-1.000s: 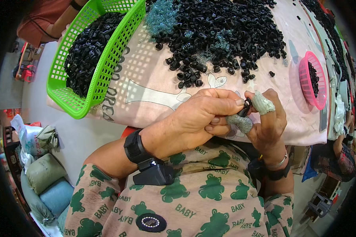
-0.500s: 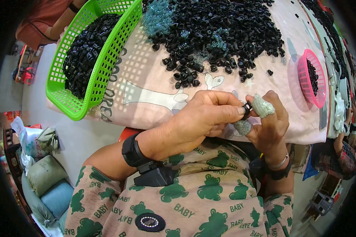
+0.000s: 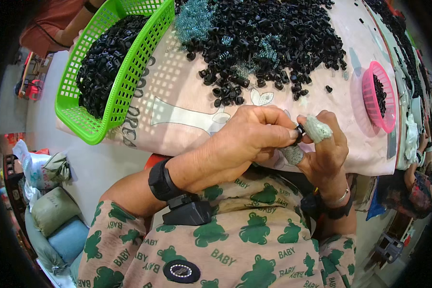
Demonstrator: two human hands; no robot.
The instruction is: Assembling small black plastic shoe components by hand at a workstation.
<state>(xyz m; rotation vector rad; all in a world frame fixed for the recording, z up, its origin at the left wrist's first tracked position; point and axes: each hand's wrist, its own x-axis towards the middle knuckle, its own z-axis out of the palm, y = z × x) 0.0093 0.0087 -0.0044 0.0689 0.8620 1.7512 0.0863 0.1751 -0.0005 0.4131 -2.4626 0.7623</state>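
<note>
In front of my chest, both hands meet at one small black plastic piece [image 3: 299, 134]. My left hand [image 3: 259, 134] pinches it between thumb and bent forefinger, the other fingers curled in. My right hand [image 3: 327, 151] closes on the piece from the other side, its fingers bent. Pale cloth wraps [image 3: 318, 129] cover the tips of two of its digits. Part of the piece is hidden by the fingertips. Just beyond my hands lies a large heap of small black plastic pieces [image 3: 273, 43], with thin metal springs [image 3: 194, 21] among them and bunched at its left.
A green plastic basket [image 3: 117, 103] full of black parts stands at the left table edge. At the right sits a pink basket [image 3: 369, 91] with small black parts. A patterned pink cloth [image 3: 177, 91] covers the table. Other people work at far left and right.
Both hands stay together at the small black piece, with only slight shifts of the fingers. The view has moved very slightly; the heap and baskets look the same.
</note>
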